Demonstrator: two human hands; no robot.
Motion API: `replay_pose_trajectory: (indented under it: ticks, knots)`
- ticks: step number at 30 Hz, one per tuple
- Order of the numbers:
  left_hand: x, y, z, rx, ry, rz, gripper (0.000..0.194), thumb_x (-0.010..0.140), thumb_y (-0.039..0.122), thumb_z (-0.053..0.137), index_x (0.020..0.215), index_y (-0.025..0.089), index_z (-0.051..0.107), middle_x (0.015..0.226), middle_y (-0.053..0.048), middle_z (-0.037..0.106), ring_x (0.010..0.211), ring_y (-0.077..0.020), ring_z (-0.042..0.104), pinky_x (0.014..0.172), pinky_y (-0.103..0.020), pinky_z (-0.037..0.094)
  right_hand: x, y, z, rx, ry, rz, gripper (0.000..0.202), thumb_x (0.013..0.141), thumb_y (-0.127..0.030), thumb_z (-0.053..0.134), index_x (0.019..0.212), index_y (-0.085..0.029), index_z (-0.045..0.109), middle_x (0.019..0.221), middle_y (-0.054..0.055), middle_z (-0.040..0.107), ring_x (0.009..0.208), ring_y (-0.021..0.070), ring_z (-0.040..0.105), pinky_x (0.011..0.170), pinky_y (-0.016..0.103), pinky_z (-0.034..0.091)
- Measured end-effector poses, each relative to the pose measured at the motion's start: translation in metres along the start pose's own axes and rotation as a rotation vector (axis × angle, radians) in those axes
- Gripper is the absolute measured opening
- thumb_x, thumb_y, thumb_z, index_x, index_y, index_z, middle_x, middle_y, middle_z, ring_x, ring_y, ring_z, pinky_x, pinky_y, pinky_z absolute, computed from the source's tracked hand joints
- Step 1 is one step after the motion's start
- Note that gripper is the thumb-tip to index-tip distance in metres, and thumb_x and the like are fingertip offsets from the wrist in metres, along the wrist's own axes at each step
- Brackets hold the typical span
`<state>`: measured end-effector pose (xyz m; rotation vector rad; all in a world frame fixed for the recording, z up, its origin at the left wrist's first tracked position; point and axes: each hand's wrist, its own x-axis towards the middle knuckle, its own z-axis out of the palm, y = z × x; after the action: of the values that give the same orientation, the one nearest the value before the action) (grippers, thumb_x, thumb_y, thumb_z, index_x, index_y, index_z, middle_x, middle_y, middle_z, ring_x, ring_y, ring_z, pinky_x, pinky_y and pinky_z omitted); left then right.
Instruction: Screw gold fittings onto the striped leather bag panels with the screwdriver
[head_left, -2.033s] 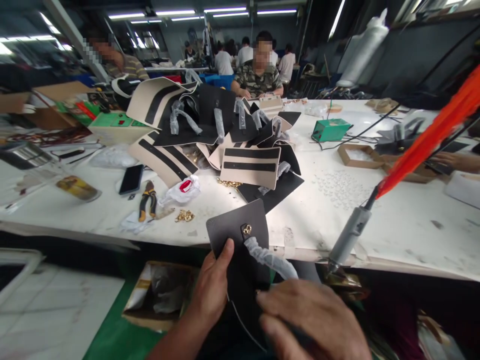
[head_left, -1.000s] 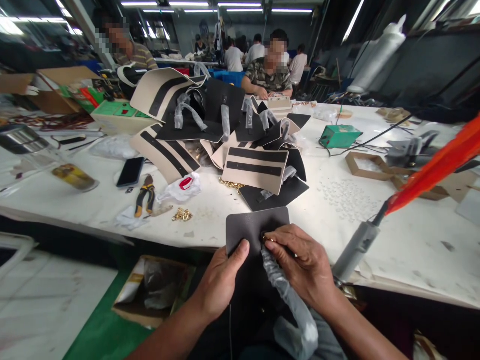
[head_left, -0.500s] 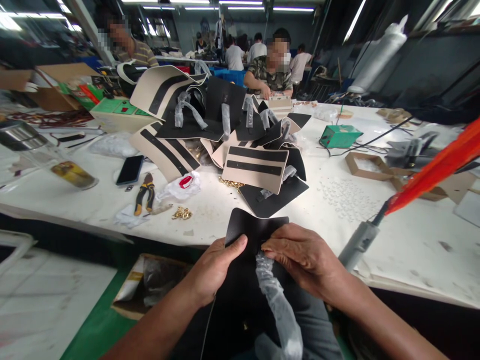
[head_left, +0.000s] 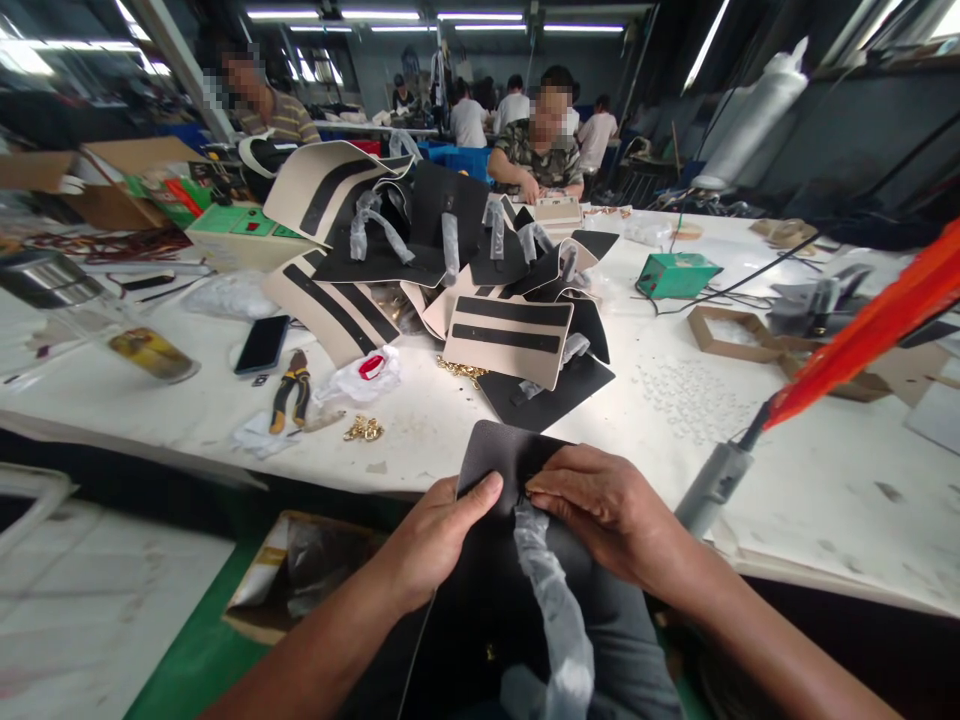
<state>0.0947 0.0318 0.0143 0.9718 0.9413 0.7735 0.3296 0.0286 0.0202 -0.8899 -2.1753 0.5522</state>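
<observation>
Raised since two seconds ago, my right hand (head_left: 604, 500) pinches the top of the wrapped strap (head_left: 547, 570); my left hand (head_left: 439, 535) clamps the black panel (head_left: 495, 450).

You have the panel (head_left: 491, 530) between your left hand (head_left: 442, 525) and right hand (head_left: 600, 500), before the near edge of the bench (head_left: 420, 450); strap (head_left: 551, 590) lies on it. Beyond: heap of panels (head_left: 465, 205) toward the far edge, person (head_left: 536, 150) behind its right side. Left of heap: phone (head_left: 261, 346); pliers (head_left: 291, 392) nearer you, jar (head_left: 146, 350) farther left. Chain pile (head_left: 364, 429) right of pliers, toward the near edge. Right of heap: device (head_left: 679, 276), then trays (head_left: 739, 352). Below the near edge, beyond your left forearm (head_left: 337, 610): carton (head_left: 251, 622).
</observation>
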Motion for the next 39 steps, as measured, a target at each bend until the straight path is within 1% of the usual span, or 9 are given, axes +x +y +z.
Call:
replay_pose_trajectory:
  ticks: [7,9,14,18,22,25,31,35,39]
  knots:
    - [0.002,0.005,-0.004,0.067,-0.010,-0.054,0.040,0.097,0.051,0.074,0.118,0.018,0.084,0.109,-0.008,0.086,0.103,-0.0288,0.079,0.097,-0.035,0.057,0.007,-0.003,-0.011,0.082,-0.131,0.043,0.020,0.109,-0.018,0.057,0.108,-0.021,0.078,0.095,0.006,0.072,0.086,0.0189,0.067,0.074,0.032,0.051]
    - [0.004,0.006,-0.003,-0.041,0.006,-0.085,0.040,0.096,0.049,0.076,0.119,0.017,0.083,0.109,-0.010,0.086,0.101,-0.0295,0.080,0.095,-0.036,0.059,0.007,0.000,-0.008,0.175,-0.035,0.137,0.015,0.107,-0.026,0.065,0.114,-0.024,0.078,0.099,0.005,0.071,0.088,0.0181,0.068,0.076,0.031,0.053]
    - [0.006,0.006,0.000,-0.288,0.009,-0.180,0.043,0.095,0.043,0.078,0.127,0.015,0.079,0.110,-0.015,0.085,0.103,-0.0343,0.081,0.092,-0.042,0.064,-0.004,0.011,0.006,0.128,0.433,0.356,0.032,0.097,-0.042,0.080,0.125,-0.028,0.076,0.103,0.004,0.070,0.088,0.0206,0.067,0.083,0.036,0.058]
    - [0.007,0.008,-0.002,-0.339,0.056,-0.219,0.045,0.091,0.041,0.081,0.126,0.013,0.079,0.111,-0.017,0.085,0.104,-0.0364,0.081,0.092,-0.045,0.065,-0.020,0.010,0.016,0.112,0.599,0.526,0.045,0.094,-0.054,0.079,0.129,-0.026,0.073,0.120,0.008,0.071,0.103,0.0265,0.069,0.092,0.043,0.058]
    - [0.015,0.012,-0.007,-0.380,0.150,-0.353,0.049,0.086,0.050,0.084,0.117,0.012,0.081,0.103,-0.017,0.086,0.096,-0.0369,0.083,0.086,-0.044,0.067,-0.033,0.000,0.033,0.613,0.434,0.798,0.058,0.093,-0.063,0.076,0.132,-0.022,0.070,0.111,0.009,0.077,0.095,0.0274,0.072,0.081,0.040,0.060]
    - [0.022,0.011,-0.010,-0.481,0.170,-0.422,0.049,0.086,0.051,0.083,0.115,0.011,0.080,0.101,-0.017,0.086,0.097,-0.0373,0.083,0.090,-0.046,0.067,-0.034,-0.006,0.046,0.953,0.350,0.921,0.048,0.088,-0.066,0.079,0.104,-0.020,0.076,0.086,0.005,0.077,0.071,0.0235,0.069,0.062,0.033,0.054]
    - [0.007,-0.012,-0.009,-0.498,0.280,-0.057,0.040,0.088,0.044,0.083,0.121,0.021,0.079,0.116,-0.008,0.085,0.117,-0.0280,0.078,0.109,-0.036,0.058,-0.017,0.000,0.051,1.072,0.608,0.988,0.038,0.082,-0.055,0.088,0.088,-0.022,0.071,0.078,0.003,0.078,0.069,0.0243,0.071,0.062,0.033,0.056]
    - [-0.014,-0.031,-0.005,-0.374,0.025,-0.193,0.052,0.080,0.039,0.092,0.123,0.014,0.079,0.115,-0.017,0.084,0.113,-0.0371,0.078,0.105,-0.048,0.059,-0.016,0.009,0.051,0.904,0.657,0.880,0.038,0.091,-0.054,0.079,0.109,-0.021,0.073,0.107,0.008,0.080,0.095,0.0280,0.075,0.083,0.041,0.061]
    - [-0.022,-0.035,0.006,-0.366,0.087,-0.148,0.057,0.079,0.042,0.093,0.125,0.012,0.078,0.113,-0.018,0.084,0.105,-0.0375,0.080,0.100,-0.050,0.061,-0.039,0.001,0.054,0.199,0.780,0.688,0.046,0.094,-0.050,0.078,0.131,-0.023,0.070,0.126,0.011,0.072,0.112,0.0298,0.069,0.095,0.047,0.058]
